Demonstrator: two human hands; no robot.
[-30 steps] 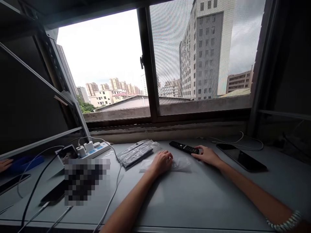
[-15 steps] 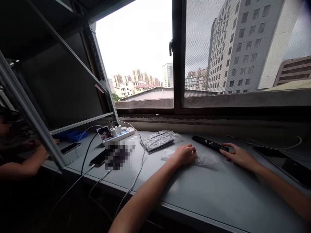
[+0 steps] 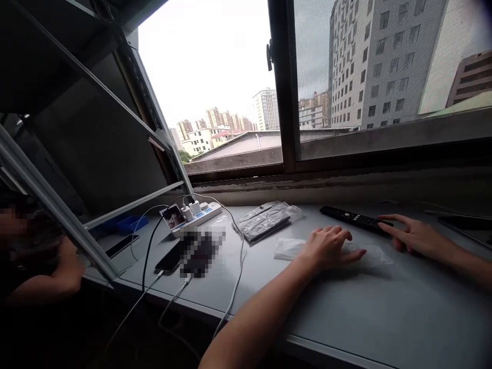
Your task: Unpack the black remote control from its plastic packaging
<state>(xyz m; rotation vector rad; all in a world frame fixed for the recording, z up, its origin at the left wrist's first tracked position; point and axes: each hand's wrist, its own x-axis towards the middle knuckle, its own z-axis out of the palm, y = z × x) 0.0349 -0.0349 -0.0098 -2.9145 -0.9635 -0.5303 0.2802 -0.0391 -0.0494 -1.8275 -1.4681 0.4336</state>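
Observation:
My left hand (image 3: 330, 248) lies flat and open on a clear plastic bag (image 3: 372, 254) on the grey desk (image 3: 346, 312), fingers stretched out to the right. My right hand (image 3: 413, 237) rests open just right of it, its fingertips touching the near end of a black remote control (image 3: 351, 217). Neither hand grips anything.
A stack of grey packets in clear wrap (image 3: 263, 221) lies left of the remote. Further left are a white power strip (image 3: 200, 214) with chargers and cables, and phones (image 3: 171, 256). Another person (image 3: 42, 266) sits at the far left behind a metal shelf frame. A window runs behind the desk.
The view has swung left. My left hand has uncurled from a loose fist and now lies flat on the bag. My right hand stays at the remote's end.

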